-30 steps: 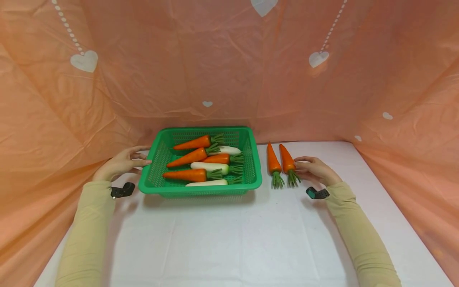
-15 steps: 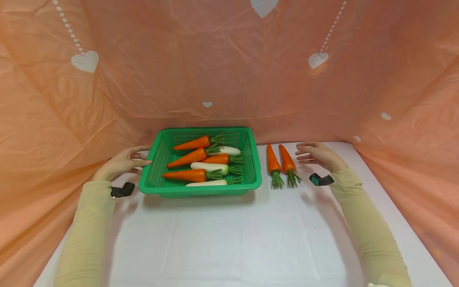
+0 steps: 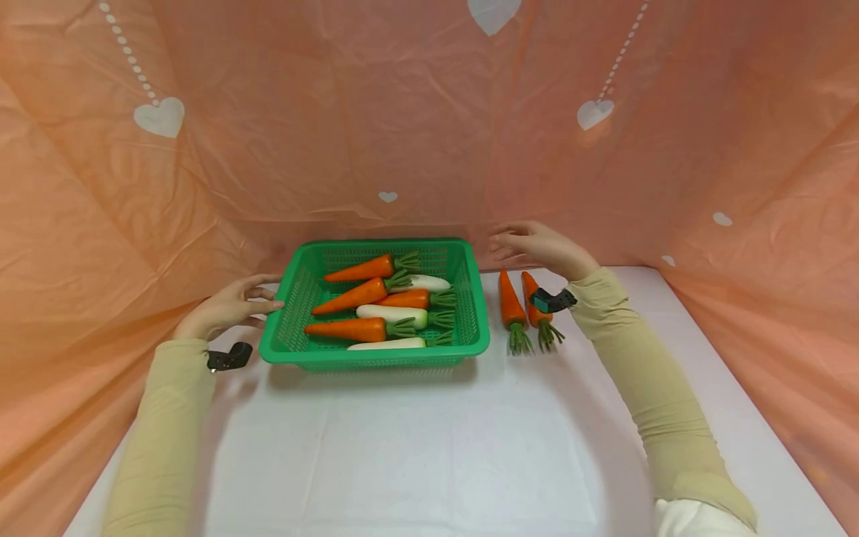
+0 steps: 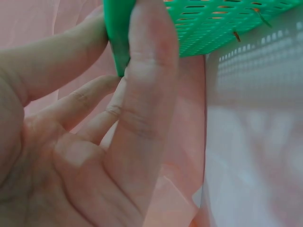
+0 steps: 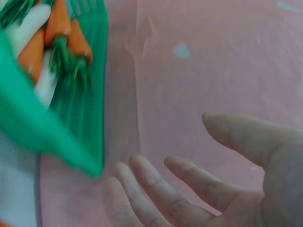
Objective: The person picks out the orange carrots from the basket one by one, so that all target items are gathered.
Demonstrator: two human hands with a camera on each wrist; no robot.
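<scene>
A green plastic basket stands at the back of the white table, holding several carrots and white radishes. My left hand pinches the basket's left rim. In the left wrist view the thumb lies in front of that green edge, with other fingers behind it. Beyond the basket's back right corner my right hand hovers, its fingers spread and holding nothing. Below it on the table lie two carrots, one nearer the basket and one partly hidden by the wrist camera.
A peach-coloured curtain with white hearts rises directly behind the basket and along both sides. The white tabletop stretches out in front of the basket.
My right hand has left the side of the right-hand carrot and moved up and left, over toward the basket's back right corner. The left hand and the vegetables have stayed in place.
</scene>
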